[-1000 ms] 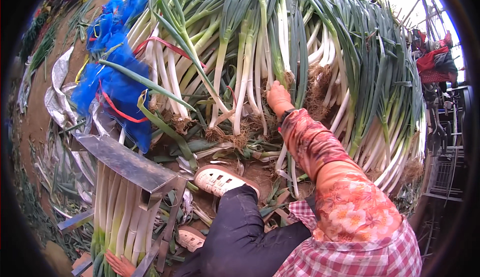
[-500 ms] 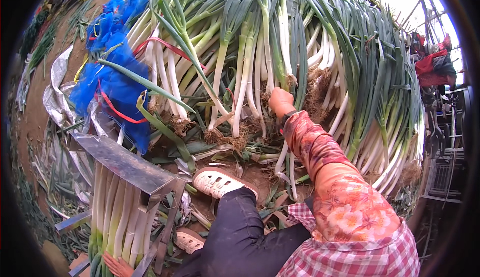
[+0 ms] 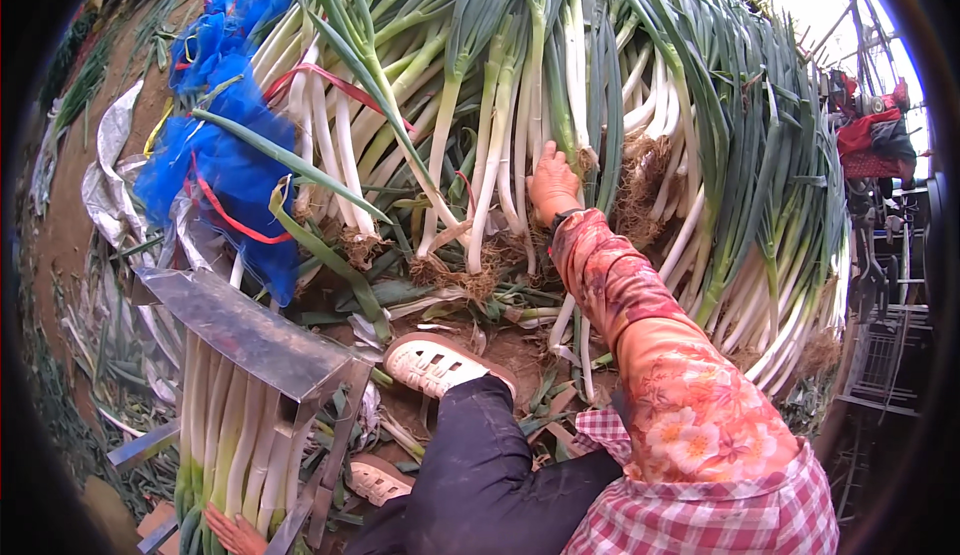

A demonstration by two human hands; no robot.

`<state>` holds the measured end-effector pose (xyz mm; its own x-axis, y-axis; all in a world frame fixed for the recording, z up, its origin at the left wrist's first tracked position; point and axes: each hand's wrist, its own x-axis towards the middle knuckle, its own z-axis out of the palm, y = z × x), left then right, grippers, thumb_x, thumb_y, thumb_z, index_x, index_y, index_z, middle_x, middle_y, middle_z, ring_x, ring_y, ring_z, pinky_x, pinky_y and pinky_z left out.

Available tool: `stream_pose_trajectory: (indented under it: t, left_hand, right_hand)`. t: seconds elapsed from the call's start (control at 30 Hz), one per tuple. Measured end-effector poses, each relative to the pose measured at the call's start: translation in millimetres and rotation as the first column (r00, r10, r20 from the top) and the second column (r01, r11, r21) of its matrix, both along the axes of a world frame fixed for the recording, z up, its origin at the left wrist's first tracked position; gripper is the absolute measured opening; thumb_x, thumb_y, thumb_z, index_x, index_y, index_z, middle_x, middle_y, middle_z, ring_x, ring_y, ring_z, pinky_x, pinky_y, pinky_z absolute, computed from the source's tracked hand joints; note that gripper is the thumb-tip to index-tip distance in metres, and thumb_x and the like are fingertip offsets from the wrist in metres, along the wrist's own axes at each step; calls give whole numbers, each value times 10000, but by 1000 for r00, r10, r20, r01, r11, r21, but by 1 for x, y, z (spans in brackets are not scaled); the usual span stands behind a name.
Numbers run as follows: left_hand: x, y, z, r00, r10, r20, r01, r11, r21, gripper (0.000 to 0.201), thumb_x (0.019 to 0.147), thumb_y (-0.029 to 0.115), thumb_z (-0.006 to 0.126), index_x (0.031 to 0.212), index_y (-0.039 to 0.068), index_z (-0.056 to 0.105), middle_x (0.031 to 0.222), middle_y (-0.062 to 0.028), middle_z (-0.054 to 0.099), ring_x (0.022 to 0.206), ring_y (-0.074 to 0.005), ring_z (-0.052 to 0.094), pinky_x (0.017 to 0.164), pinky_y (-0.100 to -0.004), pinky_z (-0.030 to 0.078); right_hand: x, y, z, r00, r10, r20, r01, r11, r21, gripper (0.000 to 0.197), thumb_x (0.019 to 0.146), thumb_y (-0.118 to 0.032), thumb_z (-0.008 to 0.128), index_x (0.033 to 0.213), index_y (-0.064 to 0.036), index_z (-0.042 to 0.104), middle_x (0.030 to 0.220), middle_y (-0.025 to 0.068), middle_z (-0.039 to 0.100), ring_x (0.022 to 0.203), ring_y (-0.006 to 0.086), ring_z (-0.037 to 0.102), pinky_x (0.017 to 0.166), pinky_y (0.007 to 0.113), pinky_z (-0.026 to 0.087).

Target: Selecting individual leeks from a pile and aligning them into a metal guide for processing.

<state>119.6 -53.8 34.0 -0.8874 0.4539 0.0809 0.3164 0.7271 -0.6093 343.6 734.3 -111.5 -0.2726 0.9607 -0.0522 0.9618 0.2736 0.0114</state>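
Observation:
My right hand [image 3: 554, 187] reaches up into a large pile of leeks [image 3: 735, 175], its fingers closed round the white shaft of one leek [image 3: 537, 90]. Roots with soil hang from the neighbouring leeks in the pile. Low on the left, my left hand [image 3: 236, 532] lies with fingers stretched out along a row of leeks [image 3: 235, 435]. These leeks stand side by side in a metal frame [image 3: 245, 330], which covers their upper ends. Part of my left palm is cut off by the picture's lower edge.
Blue netting [image 3: 225, 170] with a red ribbon [image 3: 240, 220] lies left of the pile. Loose leaves and trimmings cover the soil round my shoes [image 3: 437, 363]. A metal rack with red cloth [image 3: 868, 140] stands at the far right.
My right hand has shifted slightly up and to the left among the leeks, with its forearm following. My left hand stays in place on the row in the frame.

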Motion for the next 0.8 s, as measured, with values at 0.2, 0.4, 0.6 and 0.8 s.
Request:
stream_pose_trajectory:
  t: [0.2,0.4,0.6,0.8]
  left_hand:
    - [-4,-11,-7,999,-34,-29,34,999,7,565,924,454,384,1394,146,329,1414,-83,361,1252,-268,406,968,-421,363]
    - [0,-4,-5,994,-81,-75,83,996,23,553,924,442,400,1387,146,343,1407,-80,371,1247,-269,410,962,-436,365]
    - [2,1,-4,997,-56,-47,58,998,36,560,922,416,407,1397,132,317,1416,-98,351,1253,-298,398,972,-452,353]
    - [6,2,3,1000,10,10,-11,998,65,572,926,401,406,1410,126,280,1436,-125,305,1290,-311,338,994,-463,325]
  right_hand:
    - [12,24,2,993,-121,-3,121,991,-59,690,715,-170,649,1295,-82,285,1067,187,546,956,324,600,801,389,504]
    - [55,41,73,755,-393,-525,319,919,-230,531,716,-142,599,1205,-80,400,995,193,603,858,323,619,839,359,492]
    - [95,70,36,913,-267,-307,299,952,62,520,702,-183,618,1140,26,432,1083,239,540,1015,376,541,904,400,435]
    - [15,-8,69,921,169,-351,-223,968,-119,399,793,-146,555,1157,-16,456,980,198,572,917,334,590,831,389,474]
